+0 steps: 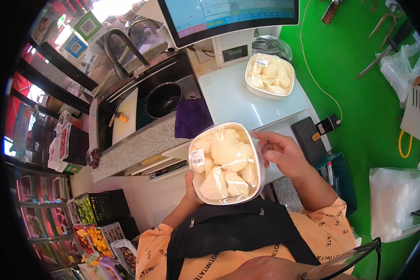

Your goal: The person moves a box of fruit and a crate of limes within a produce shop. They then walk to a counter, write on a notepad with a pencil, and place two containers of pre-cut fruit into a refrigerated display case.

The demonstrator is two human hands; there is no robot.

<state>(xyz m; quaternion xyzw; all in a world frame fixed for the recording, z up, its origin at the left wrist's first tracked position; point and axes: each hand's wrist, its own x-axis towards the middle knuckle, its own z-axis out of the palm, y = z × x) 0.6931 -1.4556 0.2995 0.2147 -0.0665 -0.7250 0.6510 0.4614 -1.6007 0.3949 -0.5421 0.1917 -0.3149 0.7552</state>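
Observation:
Close in front of my chest is a white square tub of pale peeled fruit pieces (227, 164), covered with clear film or a clear lid and bearing a printed label. My left hand (192, 189) holds it at its lower left side, the fingers partly hidden beneath. My right hand (280, 154) is at the tub's right edge with fingers loosely bent; whether it bears any weight I cannot tell. A second, similar labelled tub of fruit (270, 76) stands on the pale scale platform (227, 87), beyond the held one.
Left of the scale, a purple cloth (193, 118) hangs over the counter beside a sink with a black bowl (163, 100), a cutting board (126, 115) and a peeler. A monitor (231, 14) stands above the scale. Fruit crates (108, 206) are at lower left; tools and bags hang right.

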